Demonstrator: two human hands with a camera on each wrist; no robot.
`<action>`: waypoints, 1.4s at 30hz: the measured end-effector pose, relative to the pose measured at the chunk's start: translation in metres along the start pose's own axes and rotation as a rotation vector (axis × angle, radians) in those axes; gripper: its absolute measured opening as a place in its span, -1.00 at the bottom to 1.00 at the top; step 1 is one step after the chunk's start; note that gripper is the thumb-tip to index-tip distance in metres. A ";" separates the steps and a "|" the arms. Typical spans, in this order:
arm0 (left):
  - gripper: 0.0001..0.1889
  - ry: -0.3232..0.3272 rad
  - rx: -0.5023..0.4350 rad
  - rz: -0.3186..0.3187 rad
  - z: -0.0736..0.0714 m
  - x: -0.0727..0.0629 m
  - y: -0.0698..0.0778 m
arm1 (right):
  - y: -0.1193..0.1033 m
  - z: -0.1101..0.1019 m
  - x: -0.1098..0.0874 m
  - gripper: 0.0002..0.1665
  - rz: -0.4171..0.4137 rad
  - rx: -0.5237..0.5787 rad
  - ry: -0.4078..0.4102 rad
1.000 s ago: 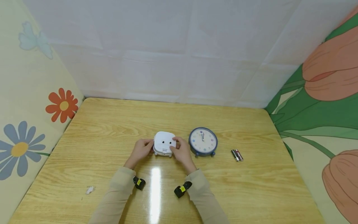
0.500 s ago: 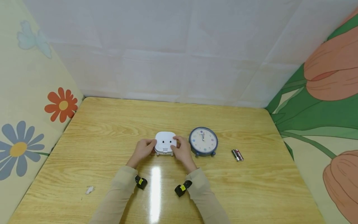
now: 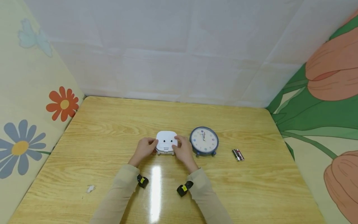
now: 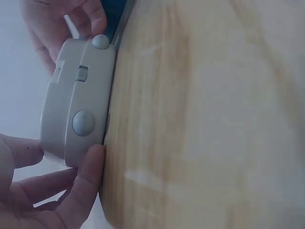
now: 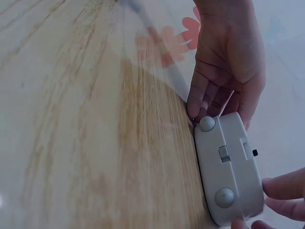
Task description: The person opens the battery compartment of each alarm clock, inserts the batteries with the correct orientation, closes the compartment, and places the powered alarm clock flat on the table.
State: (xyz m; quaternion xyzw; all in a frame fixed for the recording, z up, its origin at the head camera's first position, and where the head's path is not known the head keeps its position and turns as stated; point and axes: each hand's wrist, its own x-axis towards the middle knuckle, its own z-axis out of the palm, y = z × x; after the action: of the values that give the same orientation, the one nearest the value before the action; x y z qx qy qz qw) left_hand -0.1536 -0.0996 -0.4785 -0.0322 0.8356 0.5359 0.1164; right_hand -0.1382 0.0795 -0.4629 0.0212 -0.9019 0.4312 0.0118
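Note:
A small white alarm clock (image 3: 167,137) lies on its face, with two black knobs on its upturned back. Two round feet and a small latch show along its near edge in both wrist views. My left hand (image 3: 143,150) grips its left side, thumb up at the back's edge and fingers (image 4: 86,176) low against the side. At its opposite side, my right hand (image 3: 185,153) holds the edge between thumb and fingers. Immediately right of that hand, a round blue-rimmed clock (image 3: 204,141) lies face up.
Two batteries (image 3: 238,155) lie side by side to the right of the blue clock. A whitish worn patch (image 3: 90,189) marks the wooden table (image 3: 251,186) at left. A white cloth (image 3: 179,62) hangs along the back edge, with flower-printed panels at both sides.
The white clock has shifted slightly right and turned a little so its near edge sits straighter. My left hand has moved right with it; both hands keep their hold.

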 end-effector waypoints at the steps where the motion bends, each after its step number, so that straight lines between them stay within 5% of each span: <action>1: -0.67 0.001 0.004 0.002 0.001 0.000 0.001 | 0.000 -0.001 -0.001 -0.59 -0.014 -0.005 0.009; 10: -0.67 0.007 0.004 -0.015 0.002 -0.002 0.003 | -0.002 -0.007 -0.008 -0.70 -0.218 -0.077 0.069; 22: -0.67 0.000 0.005 0.007 -0.001 -0.002 0.003 | -0.006 -0.009 -0.006 -0.94 -0.444 -0.270 -0.043; 30: -0.68 -0.013 -0.002 0.000 0.000 -0.002 0.003 | -0.005 -0.003 -0.006 -0.95 -0.614 -0.385 -0.026; 34: -0.67 -0.015 -0.001 -0.002 0.000 -0.002 0.003 | -0.007 0.000 -0.007 -0.96 -0.630 -0.410 -0.001; 42: -0.66 -0.021 0.002 -0.008 -0.001 -0.001 0.001 | -0.016 0.005 -0.010 -0.93 -0.538 -0.568 -0.010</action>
State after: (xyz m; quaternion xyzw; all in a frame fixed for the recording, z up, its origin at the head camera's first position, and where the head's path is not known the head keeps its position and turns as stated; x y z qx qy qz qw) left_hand -0.1531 -0.0996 -0.4769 -0.0298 0.8348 0.5348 0.1275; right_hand -0.1271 0.0656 -0.4538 0.2549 -0.9477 0.1456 0.1256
